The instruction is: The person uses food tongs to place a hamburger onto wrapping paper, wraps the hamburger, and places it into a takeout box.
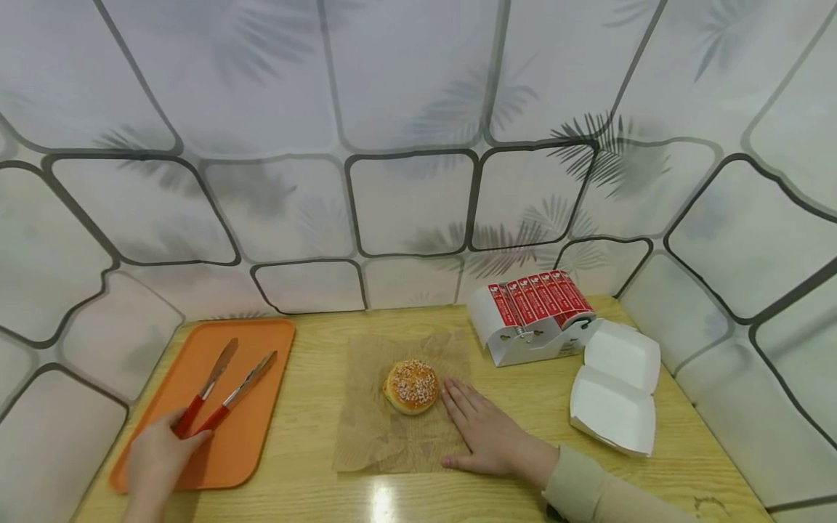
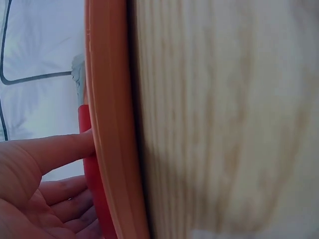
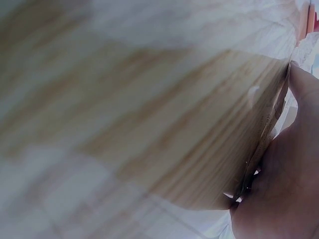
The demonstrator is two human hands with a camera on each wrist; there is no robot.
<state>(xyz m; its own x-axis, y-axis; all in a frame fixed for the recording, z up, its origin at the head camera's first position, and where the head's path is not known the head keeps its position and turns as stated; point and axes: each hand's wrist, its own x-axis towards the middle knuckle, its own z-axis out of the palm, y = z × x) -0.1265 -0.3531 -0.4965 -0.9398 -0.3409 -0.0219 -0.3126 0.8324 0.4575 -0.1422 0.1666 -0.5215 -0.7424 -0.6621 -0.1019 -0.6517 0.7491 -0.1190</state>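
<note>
On the orange tray [image 1: 251,443] lie two red-handled knives, a left knife [image 1: 219,367] and a right knife [image 1: 245,385] with dark smears on its blade. My left hand [image 1: 157,450] spans both handles, thumb at the right one and fingers by the left one. In the left wrist view the thumb meets a red handle [image 2: 97,194] at the tray's rim, fingers curled behind it. A sesame-topped burger [image 1: 412,387] sits on brown paper [image 1: 379,450]. My right hand [image 1: 487,436] rests flat on the paper's right side, fingertips close beside the bun.
At the back right stands a white carton [image 1: 530,349] holding a row of red-and-white boxes [image 1: 539,298]. An opened white takeaway box [image 1: 615,407] is at the right. The wooden table [image 1: 314,407] meets patterned walls [image 1: 412,203] at the back and sides.
</note>
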